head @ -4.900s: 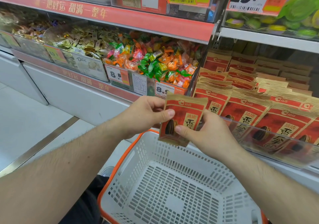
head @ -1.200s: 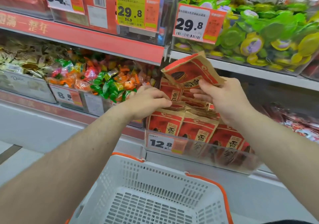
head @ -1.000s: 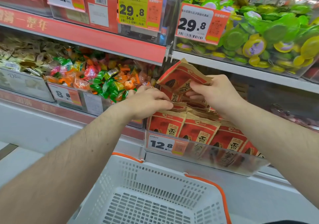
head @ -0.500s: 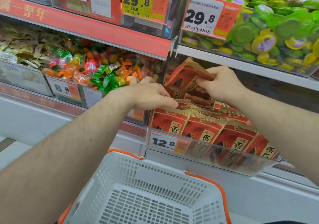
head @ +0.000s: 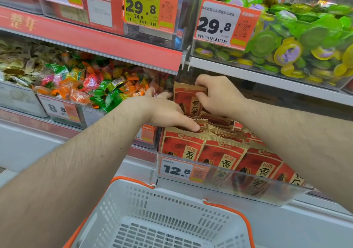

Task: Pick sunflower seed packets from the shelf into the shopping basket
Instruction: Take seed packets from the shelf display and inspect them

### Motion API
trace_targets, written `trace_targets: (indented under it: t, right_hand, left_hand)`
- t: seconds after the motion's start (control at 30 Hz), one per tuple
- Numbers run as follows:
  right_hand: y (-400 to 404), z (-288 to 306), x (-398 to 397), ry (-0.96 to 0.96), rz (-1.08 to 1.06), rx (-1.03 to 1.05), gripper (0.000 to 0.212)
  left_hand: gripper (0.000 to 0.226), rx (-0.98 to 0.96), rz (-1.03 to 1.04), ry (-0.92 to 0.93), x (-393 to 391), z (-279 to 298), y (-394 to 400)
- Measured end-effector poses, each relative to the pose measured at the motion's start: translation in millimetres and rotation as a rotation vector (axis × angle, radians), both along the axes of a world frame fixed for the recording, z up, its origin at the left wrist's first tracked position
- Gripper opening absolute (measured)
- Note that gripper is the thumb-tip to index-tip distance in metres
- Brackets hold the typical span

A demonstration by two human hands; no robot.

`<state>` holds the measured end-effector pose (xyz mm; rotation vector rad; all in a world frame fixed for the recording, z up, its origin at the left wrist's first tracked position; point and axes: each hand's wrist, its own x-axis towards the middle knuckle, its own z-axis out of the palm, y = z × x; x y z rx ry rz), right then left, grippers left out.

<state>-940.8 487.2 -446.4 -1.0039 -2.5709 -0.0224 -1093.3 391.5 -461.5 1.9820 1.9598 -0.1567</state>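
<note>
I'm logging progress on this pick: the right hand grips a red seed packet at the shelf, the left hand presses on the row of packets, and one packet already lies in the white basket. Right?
Not quite. The head view shows the white plastic basket with orange rim holding no packet in its visible part. The rest stands: the right hand grips a red-and-tan seed packet, and the left hand presses on the packet row.

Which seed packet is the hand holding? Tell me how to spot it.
Find the 12.8 tag. Above it lie rows of red packets. The held packet is the only upright one, pinched by the right hand at the back.
</note>
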Motion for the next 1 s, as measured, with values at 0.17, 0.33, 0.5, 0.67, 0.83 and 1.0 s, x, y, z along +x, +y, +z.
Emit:
trace_targets:
  t: [0.17, 0.33, 0.5, 0.67, 0.83, 1.0]
  right_hand:
    - [9, -1, -10, -0.160, -0.100, 0.004, 0.014]
    - [17, 5, -22, -0.259, -0.250, -0.092, 0.008]
    - [12, 9, -31, -0.300, -0.305, -0.081, 0.012]
    - [8, 5, -32, -0.260, -0.327, -0.039, 0.022]
    - [-2, 3, -31, -0.160, -0.169, 0.021, 0.024]
    - [0, 5, -30, -0.298, -0.126, -0.213, 0.054]
  left_hand:
    - [0.118, 0.023, 0.045, -0.043, -5, 3, -1]
    - [0.104, 0.077, -0.010, -0.026, -1, 6, -11]
    - [0.092, 0.166, -0.040, -0.026, 1, 22, -26]
    - [0.035, 0.516, -0.104, -0.024, -6, 34, -47]
    - [0.017, 1.094, -0.165, -0.161, -21, 4, -60]
    - [0.019, 1.264, -0.199, -0.173, -20, -10, -74]
